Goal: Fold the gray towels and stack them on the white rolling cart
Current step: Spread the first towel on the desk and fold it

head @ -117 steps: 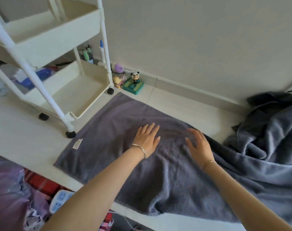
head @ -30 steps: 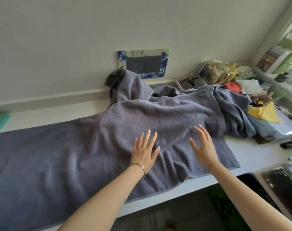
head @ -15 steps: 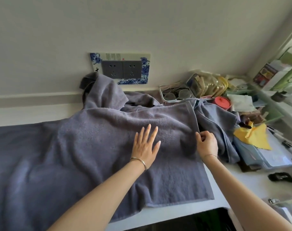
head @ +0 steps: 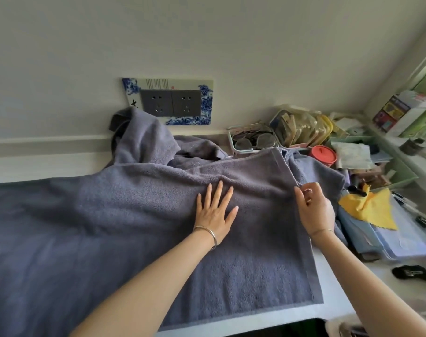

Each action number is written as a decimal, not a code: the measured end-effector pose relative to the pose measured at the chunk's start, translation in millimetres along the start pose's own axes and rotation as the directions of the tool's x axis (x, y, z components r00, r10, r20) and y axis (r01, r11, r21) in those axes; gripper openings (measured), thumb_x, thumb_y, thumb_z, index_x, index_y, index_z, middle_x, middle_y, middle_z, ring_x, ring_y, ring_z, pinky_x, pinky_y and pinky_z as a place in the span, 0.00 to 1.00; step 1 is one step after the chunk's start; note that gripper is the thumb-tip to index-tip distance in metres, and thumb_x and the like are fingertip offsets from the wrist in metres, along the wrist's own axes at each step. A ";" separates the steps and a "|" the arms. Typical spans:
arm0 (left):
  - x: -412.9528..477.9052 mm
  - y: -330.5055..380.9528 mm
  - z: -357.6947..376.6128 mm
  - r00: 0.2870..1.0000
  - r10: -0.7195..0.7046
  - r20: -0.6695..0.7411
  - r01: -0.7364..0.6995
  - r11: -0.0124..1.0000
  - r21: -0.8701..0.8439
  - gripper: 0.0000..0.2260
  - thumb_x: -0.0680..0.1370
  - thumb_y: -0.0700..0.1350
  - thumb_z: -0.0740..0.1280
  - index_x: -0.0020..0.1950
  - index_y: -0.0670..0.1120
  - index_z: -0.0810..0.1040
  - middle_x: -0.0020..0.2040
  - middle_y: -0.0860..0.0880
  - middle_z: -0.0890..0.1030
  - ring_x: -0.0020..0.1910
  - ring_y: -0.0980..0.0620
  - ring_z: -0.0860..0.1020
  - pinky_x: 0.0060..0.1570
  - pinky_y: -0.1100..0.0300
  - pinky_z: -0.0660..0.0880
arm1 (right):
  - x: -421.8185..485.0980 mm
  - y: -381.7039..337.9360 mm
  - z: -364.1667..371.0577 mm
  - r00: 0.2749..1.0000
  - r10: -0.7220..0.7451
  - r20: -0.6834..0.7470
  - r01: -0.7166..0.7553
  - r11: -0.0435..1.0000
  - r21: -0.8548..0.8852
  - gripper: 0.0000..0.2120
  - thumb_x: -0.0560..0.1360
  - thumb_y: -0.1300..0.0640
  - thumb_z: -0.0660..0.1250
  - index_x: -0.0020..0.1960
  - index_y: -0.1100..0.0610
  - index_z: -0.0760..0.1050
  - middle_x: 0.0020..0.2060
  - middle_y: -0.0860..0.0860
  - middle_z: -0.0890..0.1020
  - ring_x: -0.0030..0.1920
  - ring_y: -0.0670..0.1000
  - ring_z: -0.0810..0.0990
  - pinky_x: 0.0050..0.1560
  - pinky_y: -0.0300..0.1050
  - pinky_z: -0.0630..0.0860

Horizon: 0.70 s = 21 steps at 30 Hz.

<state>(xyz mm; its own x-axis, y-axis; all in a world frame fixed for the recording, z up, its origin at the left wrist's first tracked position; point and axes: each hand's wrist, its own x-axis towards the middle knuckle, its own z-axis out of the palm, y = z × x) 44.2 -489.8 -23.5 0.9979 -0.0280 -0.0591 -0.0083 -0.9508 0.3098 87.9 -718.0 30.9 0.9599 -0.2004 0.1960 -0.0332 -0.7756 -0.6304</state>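
A large gray towel (head: pixel 124 220) lies spread along the white counter, its right end draped over a heap of other gray towels (head: pixel 156 142) piled against the wall. My left hand (head: pixel 215 210) rests flat on the towel, fingers apart. At the towel's right hem, my right hand (head: pixel 314 210) has its fingertips pinched on the edge. The white rolling cart is out of view.
A socket plate (head: pixel 170 100) with blue pattern is on the wall. Clutter fills the right side: a tray of glasses (head: pixel 253 139), a red lid (head: pixel 322 154), a yellow cloth (head: pixel 372 207), blue folders (head: pixel 389 239), a black object (head: pixel 410 273). The counter's front edge (head: pixel 255 324) runs along the bottom.
Since 3.9 s ago the view swung right, away from the cart. Both hands slid along the towel to its right end; my right hand went from flat to pinching the hem.
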 end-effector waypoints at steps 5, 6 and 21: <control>-8.3 -9.4 -4.8 0.998 0.040 -0.041 -0.043 0.997 -0.066 0.34 0.71 0.64 0.31 0.77 0.56 0.43 0.78 0.52 0.40 0.76 0.49 0.40 0.73 0.49 0.40 | 8.2 -7.2 -0.1 0.959 -0.094 0.268 0.082 0.995 0.056 0.12 0.77 0.56 0.65 0.59 0.56 0.73 0.38 0.52 0.81 0.40 0.53 0.79 0.46 0.48 0.75; -12.5 -11.7 -6.0 0.998 0.037 -0.055 -0.041 0.995 -0.091 0.34 0.71 0.64 0.32 0.77 0.56 0.44 0.78 0.52 0.42 0.76 0.50 0.41 0.74 0.50 0.40 | 8.2 -11.1 -0.2 0.937 -0.105 0.333 0.088 0.994 0.064 0.12 0.77 0.58 0.64 0.60 0.56 0.72 0.38 0.51 0.82 0.39 0.51 0.80 0.45 0.47 0.77; -115.5 -74.6 -104.3 0.991 0.016 0.131 0.121 0.290 -0.949 0.23 0.78 0.63 0.55 0.72 0.63 0.58 0.66 0.59 0.72 0.63 0.56 0.74 0.62 0.56 0.72 | -72.6 -234.2 35.2 0.515 -0.442 0.734 -0.212 0.764 0.609 0.27 0.80 0.67 0.57 0.72 0.42 0.58 0.33 0.56 0.73 0.25 0.46 0.72 0.24 0.35 0.71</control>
<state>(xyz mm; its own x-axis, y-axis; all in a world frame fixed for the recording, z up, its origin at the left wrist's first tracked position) -63.6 -383.5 59.2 0.9805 -0.0836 -0.1779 0.1797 0.0138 0.9836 35.9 -500.7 137.9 0.7133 0.6795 -0.1717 -0.0595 -0.1854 -0.9809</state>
